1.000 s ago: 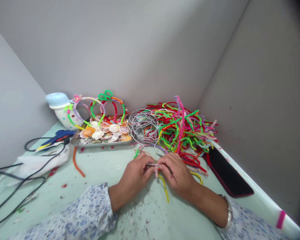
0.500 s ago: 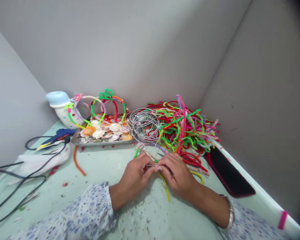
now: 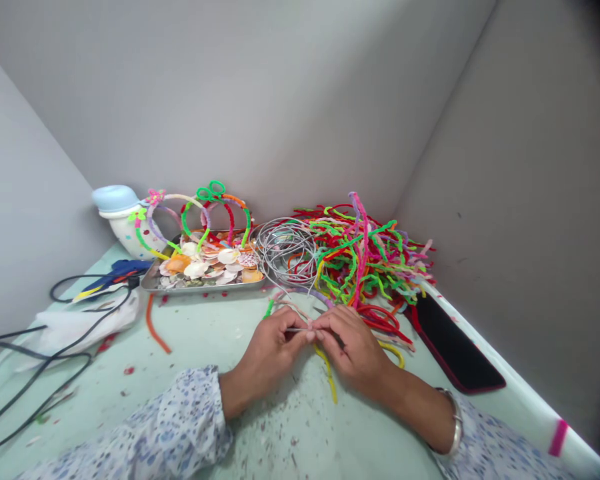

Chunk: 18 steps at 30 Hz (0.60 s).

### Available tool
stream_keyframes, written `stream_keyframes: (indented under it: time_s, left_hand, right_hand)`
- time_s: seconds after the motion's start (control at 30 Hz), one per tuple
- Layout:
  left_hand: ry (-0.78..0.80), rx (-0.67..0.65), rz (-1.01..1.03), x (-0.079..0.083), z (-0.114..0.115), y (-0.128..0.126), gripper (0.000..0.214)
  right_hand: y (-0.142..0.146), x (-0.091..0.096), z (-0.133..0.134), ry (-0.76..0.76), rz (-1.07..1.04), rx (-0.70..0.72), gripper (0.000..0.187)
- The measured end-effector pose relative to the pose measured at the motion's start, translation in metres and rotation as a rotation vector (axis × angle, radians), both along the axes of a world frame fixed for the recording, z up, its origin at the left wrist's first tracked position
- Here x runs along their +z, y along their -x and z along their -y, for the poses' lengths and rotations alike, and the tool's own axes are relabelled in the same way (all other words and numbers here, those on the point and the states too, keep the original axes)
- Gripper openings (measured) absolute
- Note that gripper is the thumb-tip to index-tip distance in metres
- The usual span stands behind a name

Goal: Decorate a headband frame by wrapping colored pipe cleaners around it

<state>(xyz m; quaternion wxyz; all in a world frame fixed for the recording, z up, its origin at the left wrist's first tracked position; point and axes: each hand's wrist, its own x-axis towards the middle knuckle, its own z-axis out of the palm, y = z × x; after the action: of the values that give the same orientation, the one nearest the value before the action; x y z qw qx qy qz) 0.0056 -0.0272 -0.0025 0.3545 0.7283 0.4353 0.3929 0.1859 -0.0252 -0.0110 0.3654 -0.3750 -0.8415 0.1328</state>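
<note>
My left hand (image 3: 267,350) is closed in a pinch on a thin grey wire (image 3: 295,329). Meeting it at the fingertips, my right hand (image 3: 355,347) pinches a small pale pink pipe cleaner (image 3: 310,325) against the wire; the fingers hide most of it. A yellow pipe cleaner (image 3: 331,380) hangs down onto the table between the hands. Just beyond the fingers lie a pale pink strand (image 3: 293,307), a purple and green headband (image 3: 307,290) and what looks like a scissor blade (image 3: 320,309), partly covered by my right hand.
Behind stand a metal tray (image 3: 205,289) of shells, finished headbands (image 3: 180,197), a wire coil (image 3: 287,250) and a pipe cleaner heap (image 3: 370,253). A black pouch (image 3: 460,347) is at right; a cable (image 3: 35,360), plastic bag (image 3: 85,327) and white bottle (image 3: 135,230) are at left.
The fingertips have shifted slightly, and the pale pink piece now shows above them rather than below. The whole view has moved a little; the other things stay in place.
</note>
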Motion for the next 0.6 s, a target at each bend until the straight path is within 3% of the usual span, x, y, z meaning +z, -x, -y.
stream_keyframes:
  time_s: [0.33,0.6]
  left_hand:
    - [-0.048,0.061,-0.084,0.0015,0.0025,0.0015,0.011]
    - [0.113,0.054,0.065,0.0011,0.0012,-0.0023,0.018]
  right_hand:
    - [0.0005,-0.0034,-0.0013,-0.028,0.031,-0.009,0.01]
    - [0.0028,-0.0042,0.001,-0.075,0.043,-0.003,0.013]
